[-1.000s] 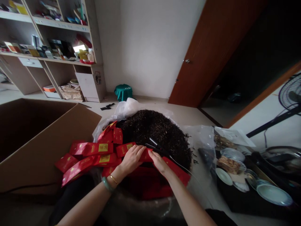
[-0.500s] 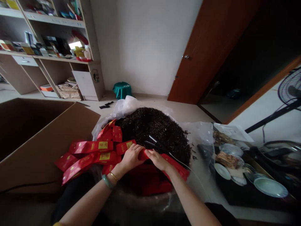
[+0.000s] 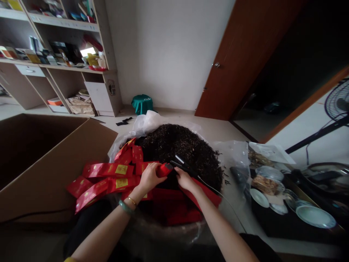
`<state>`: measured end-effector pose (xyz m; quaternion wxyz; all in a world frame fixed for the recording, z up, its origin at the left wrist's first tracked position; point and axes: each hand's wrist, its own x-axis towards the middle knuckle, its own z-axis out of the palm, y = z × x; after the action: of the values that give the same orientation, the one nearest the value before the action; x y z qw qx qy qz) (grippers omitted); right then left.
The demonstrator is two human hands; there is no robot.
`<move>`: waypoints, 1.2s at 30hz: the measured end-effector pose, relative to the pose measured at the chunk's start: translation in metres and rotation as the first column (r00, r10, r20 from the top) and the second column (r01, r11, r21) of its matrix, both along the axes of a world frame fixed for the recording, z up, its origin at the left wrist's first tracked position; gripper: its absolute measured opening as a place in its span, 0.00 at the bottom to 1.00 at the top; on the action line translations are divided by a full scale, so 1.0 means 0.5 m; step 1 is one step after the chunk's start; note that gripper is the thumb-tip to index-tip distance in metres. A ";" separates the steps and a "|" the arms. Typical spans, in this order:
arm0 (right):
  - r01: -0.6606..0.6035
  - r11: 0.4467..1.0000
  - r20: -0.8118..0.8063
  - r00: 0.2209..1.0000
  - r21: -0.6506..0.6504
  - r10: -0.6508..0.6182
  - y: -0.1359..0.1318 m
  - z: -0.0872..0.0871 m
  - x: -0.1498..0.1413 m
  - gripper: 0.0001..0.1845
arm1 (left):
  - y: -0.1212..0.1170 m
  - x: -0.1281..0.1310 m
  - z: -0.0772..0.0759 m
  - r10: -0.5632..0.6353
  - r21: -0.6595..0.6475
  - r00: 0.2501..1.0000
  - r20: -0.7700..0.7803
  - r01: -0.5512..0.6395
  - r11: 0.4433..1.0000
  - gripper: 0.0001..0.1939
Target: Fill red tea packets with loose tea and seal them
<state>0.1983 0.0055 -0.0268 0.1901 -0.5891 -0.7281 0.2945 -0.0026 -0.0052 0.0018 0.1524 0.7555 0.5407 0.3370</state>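
Observation:
A heap of dark loose tea leaves (image 3: 180,147) lies in a clear plastic bag in front of me. My left hand (image 3: 148,178), with a green bangle on its wrist, is closed round a small red packet (image 3: 164,169) and holds it up at the heap's near edge. My right hand (image 3: 184,179) is closed on a black clamp-like tool (image 3: 182,164) with a cord, right beside the packet's open end. Several flat red packets with yellow labels (image 3: 109,176) lie spread to the left of my left hand.
A large open cardboard box (image 3: 40,160) stands at the left. Plates and bowls (image 3: 283,196) sit on a dark tray at the right. Shelves (image 3: 54,54) line the far left wall. A brown door (image 3: 240,58) and a fan (image 3: 336,105) stand to the right.
My left hand has lifted the red packet up from the pile toward the tea heap. My right hand has moved up from the packet onto the black tool.

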 end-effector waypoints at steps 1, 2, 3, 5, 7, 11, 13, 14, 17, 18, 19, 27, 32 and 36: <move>0.013 1.000 0.015 1.000 0.003 -0.013 0.006 -0.002 0.004 0.30 | 0.000 -0.001 0.001 0.006 0.001 1.000 -0.004 -0.006 1.000 0.24; 0.027 1.000 0.024 0.999 0.008 -0.027 0.012 -0.001 0.009 0.32 | 0.001 -0.002 0.002 0.009 0.002 1.000 -0.010 -0.009 1.000 0.24; 0.040 0.999 0.037 0.998 0.017 -0.040 0.018 0.001 0.012 0.33 | 0.002 -0.003 0.003 0.011 0.006 1.000 -0.015 -0.011 1.000 0.24; 0.051 0.998 0.093 0.994 0.020 -0.053 0.026 0.008 0.012 0.37 | 0.003 -0.002 0.005 0.017 0.018 1.000 -0.022 -0.017 1.000 0.24; 0.015 0.999 0.164 0.986 -0.029 -0.010 0.031 0.020 0.000 0.48 | 0.004 -0.001 0.006 0.022 0.026 1.000 -0.022 -0.022 0.999 0.25; -0.100 0.975 0.330 0.930 -0.201 0.163 0.032 0.049 -0.053 0.68 | 0.006 -0.001 0.013 0.037 0.022 0.999 0.008 -0.037 0.999 0.24; -0.138 0.967 0.412 0.885 -0.213 0.217 0.024 0.064 -0.077 0.64 | 0.006 -0.004 0.017 0.045 0.018 0.999 0.024 -0.045 0.999 0.24; -0.158 0.968 0.440 0.868 -0.196 0.231 0.018 0.070 -0.086 0.61 | 0.007 -0.006 0.019 0.048 0.017 0.998 0.028 -0.049 0.999 0.24; -0.202 0.970 0.478 0.844 -0.137 0.243 -0.003 0.086 -0.096 0.53 | 0.008 -0.011 0.024 0.065 0.028 0.997 0.042 -0.066 0.997 0.24; -0.203 0.970 0.484 0.841 -0.131 0.241 -0.009 0.090 -0.096 0.50 | 0.009 -0.013 0.025 0.070 0.036 0.996 0.047 -0.072 0.997 0.23; -0.199 0.971 0.491 0.838 -0.133 0.239 -0.014 0.093 -0.096 0.48 | 0.009 -0.013 0.026 0.073 0.044 0.996 0.054 -0.076 0.996 0.23; -0.213 0.976 0.450 0.868 -0.047 0.211 -0.017 0.077 -0.088 0.30 | 0.007 -0.011 0.021 0.029 0.053 0.994 0.109 -0.035 0.998 0.24; -0.083 0.995 0.108 0.991 0.061 0.076 -0.010 0.091 -0.034 0.14 | 0.011 -0.007 0.011 0.042 0.033 0.993 0.109 -0.046 0.998 0.25; 0.069 0.997 -0.187 0.980 0.028 -0.062 -0.004 0.151 -0.004 0.13 | 0.009 -0.002 0.014 0.048 0.004 0.994 0.095 -0.049 0.999 0.25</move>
<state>0.1964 0.0037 0.0485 0.2771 -0.5792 -0.6922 0.3295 -0.0037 -0.0006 0.0086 0.1674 0.7258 0.5500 0.3778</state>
